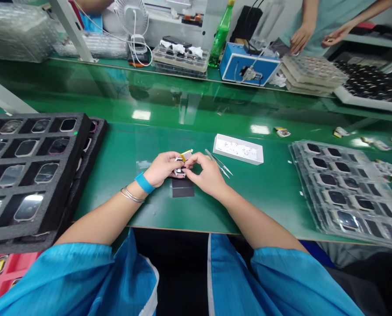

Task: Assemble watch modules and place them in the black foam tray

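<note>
Over the green bench, my left hand grips a small opened smartwatch case, its thumb lying across the near side. A battery with yellow tape sticks up from the far edge of the case. On the other side, my right hand has its thumb and fingers curled in against the case; the fingertips partly cover what they pinch. Tweezers lie on the bench just right of that hand. Below both hands is a dark rectangular pad.
A white box with tiny dark parts lies beyond the tweezers. Foam trays of watches stand at left, clear plastic trays of watches at right. Across a raised ledge are a green bottle, a blue machine and another person's hands.
</note>
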Available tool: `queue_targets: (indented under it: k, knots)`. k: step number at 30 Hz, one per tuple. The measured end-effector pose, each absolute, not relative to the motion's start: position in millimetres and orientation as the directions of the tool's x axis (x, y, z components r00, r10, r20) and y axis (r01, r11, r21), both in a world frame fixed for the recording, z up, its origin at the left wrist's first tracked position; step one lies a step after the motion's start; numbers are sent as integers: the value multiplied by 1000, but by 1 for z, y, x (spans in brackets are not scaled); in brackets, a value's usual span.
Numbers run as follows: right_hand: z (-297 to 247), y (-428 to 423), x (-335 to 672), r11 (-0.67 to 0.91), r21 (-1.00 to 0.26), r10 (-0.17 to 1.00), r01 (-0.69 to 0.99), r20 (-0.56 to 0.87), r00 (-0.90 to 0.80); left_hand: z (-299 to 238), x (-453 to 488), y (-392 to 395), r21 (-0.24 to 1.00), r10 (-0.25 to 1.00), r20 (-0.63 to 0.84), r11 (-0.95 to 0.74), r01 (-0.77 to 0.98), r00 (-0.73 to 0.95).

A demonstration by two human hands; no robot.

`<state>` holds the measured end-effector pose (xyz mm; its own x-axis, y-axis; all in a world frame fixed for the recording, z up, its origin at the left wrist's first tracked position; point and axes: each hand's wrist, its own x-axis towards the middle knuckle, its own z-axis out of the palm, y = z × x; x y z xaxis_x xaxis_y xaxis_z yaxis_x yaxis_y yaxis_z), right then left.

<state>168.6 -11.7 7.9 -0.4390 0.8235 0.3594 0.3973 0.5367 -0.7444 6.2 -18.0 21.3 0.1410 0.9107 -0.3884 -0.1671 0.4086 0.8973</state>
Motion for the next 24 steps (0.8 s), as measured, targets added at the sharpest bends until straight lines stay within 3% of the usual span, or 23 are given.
queue_targets:
  k: [4, 6, 8, 11, 13, 18, 24]
  knots:
    - [8, -14, 167, 614, -606, 789, 506, 437, -433, 17, 5, -18, 891, 917, -380, 398, -216, 121]
    - [7, -12, 168, 585, -598, 810, 548, 459, -365, 16, 5, -17, 888, 918, -376, 396, -232, 128]
    - [5, -6, 170, 502, -698, 865, 511, 412, -286, 16, 4, -17, 887, 917, -374, 397, -237, 135]
    - [-3, 5, 172, 296, -914, 930, 279, 209, -302, 16, 4, -17, 886, 915, -375, 401, -234, 148]
    - [-7, 10, 173, 220, -960, 935, 175, 156, -320, 17, 4, -16, 882, 911, -375, 408, -237, 171]
    - [-3, 7, 174, 368, -887, 926, 279, 323, -194, 19, 4, -16, 850, 885, -378, 448, -277, 272]
    - [5, -5, 170, 569, -663, 820, 487, 497, -283, 15, 10, -18, 872, 906, -385, 420, -252, 178]
